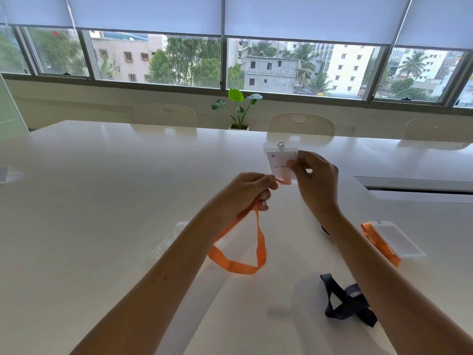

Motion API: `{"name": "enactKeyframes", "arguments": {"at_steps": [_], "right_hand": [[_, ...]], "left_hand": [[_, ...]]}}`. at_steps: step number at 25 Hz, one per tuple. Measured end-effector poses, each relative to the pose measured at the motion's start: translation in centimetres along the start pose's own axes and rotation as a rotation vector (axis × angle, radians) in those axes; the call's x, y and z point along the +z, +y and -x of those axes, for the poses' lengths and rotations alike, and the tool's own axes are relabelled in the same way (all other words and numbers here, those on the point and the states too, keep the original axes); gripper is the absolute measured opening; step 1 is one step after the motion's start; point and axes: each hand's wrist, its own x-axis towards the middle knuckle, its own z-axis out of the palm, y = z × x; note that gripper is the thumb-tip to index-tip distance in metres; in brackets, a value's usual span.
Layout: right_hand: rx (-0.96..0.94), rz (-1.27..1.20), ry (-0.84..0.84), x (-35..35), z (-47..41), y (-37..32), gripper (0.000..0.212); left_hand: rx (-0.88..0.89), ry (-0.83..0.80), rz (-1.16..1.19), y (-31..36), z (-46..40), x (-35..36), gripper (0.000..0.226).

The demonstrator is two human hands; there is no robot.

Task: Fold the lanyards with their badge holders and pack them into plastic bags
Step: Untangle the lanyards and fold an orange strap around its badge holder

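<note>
While the right hand (316,175) pinches a clear, flat badge holder (281,162) with a white card inside, thumb and fingers closed on its right edge, the left hand (245,192) has its fingers curled around the orange lanyard (245,262). This lanyard is a soft woven ribbon; it hangs from the fist in a loose loop above the table (102,201), and one end runs to the bottom of the holder. A small metal ring sits at the top of the holder. The table is white, smooth and glossy, with much free surface on the left side. Under the left forearm lies a transparent plastic bag (170,239), flat; I cannot tell if something is in it. Near the right forearm rest a second holder with folded orange lanyard (391,240) and a dark lanyard (350,303), crumpled.
</note>
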Motion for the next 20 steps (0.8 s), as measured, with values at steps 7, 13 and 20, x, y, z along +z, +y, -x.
{"name": "enactKeyframes", "arguments": {"at_steps": [7, 13, 20], "right_hand": [[0.044, -0.043, -0.283, -0.7, 0.3, 2.5, 0.01], [0.248, -0.307, -0.606, -1.4, 1.7, 2.5, 0.022], [0.553, -0.892, -0.794, -2.6, 2.0, 2.5, 0.016]], "left_hand": [[0.096, 0.001, 0.308, 4.0, -1.6, -2.4, 0.023], [0.06, -0.026, 0.425, 4.1, -2.6, -3.8, 0.02], [-0.169, 0.08, 0.417, 1.7, -3.0, -4.9, 0.031]]}}
